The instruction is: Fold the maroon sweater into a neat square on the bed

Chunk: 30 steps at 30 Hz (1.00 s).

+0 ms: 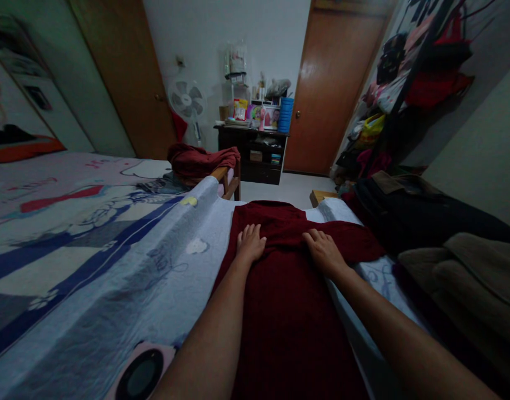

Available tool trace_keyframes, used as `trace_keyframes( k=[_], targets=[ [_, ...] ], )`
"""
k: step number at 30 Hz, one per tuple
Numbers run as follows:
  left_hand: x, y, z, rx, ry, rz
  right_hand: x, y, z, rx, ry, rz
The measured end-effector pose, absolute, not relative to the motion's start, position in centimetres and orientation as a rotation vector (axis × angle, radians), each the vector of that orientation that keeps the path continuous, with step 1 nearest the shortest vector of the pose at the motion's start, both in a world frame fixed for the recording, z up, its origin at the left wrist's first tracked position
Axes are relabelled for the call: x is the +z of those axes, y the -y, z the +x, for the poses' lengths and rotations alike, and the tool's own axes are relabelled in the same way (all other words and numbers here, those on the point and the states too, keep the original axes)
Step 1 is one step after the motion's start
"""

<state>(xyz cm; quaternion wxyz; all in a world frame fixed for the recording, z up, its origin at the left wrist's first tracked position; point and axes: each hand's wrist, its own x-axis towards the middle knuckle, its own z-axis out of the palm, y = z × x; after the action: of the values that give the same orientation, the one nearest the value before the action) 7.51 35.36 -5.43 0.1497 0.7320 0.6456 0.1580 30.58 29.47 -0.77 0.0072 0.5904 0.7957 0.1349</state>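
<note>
A dark red garment [284, 311] lies spread lengthwise on the light blue sheet [188, 283]. Its far end reaches the edge of the bed, and a sleeve-like part [355, 241] stretches out to the right. My left hand [250, 243] rests flat on the cloth near its left edge, fingers spread. On the right side, by the base of the sleeve-like part, my right hand [324, 251] presses down with its fingers stretched out. The fabric is slightly creased between the two hands.
Folded dark clothes [438, 211] and a grey-brown folded garment [467, 278] are stacked at right. A pink device with a round dark face [144, 372] sits by my left forearm. Reddish cloth [200, 161] hangs over a wooden rail; a dark cabinet [255, 155] stands beyond.
</note>
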Motion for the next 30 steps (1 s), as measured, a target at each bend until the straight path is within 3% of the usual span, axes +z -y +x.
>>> trace_keyframes(
  k=[8,11,16,24,30],
  targets=[
    [-5.0,-35.5,7.4,0.736,-1.885,2.022,-0.7,-29.8,31.0,0.451,-2.550,1.787],
    [-4.1,-35.4,7.2,0.793,-1.847,1.981,-0.2,-30.7,31.9,0.187,-2.603,1.866],
    [-3.3,-34.9,6.7,0.576,-1.579,2.066,0.5,-32.2,33.3,-0.325,-2.671,1.965],
    [-4.1,-35.1,6.1,0.448,-1.462,2.148,0.0,-30.7,31.5,0.325,-2.571,1.842],
    [-2.9,-34.9,5.8,0.465,-1.425,2.071,-0.5,-30.2,30.9,0.512,-2.592,1.790]
  ],
)
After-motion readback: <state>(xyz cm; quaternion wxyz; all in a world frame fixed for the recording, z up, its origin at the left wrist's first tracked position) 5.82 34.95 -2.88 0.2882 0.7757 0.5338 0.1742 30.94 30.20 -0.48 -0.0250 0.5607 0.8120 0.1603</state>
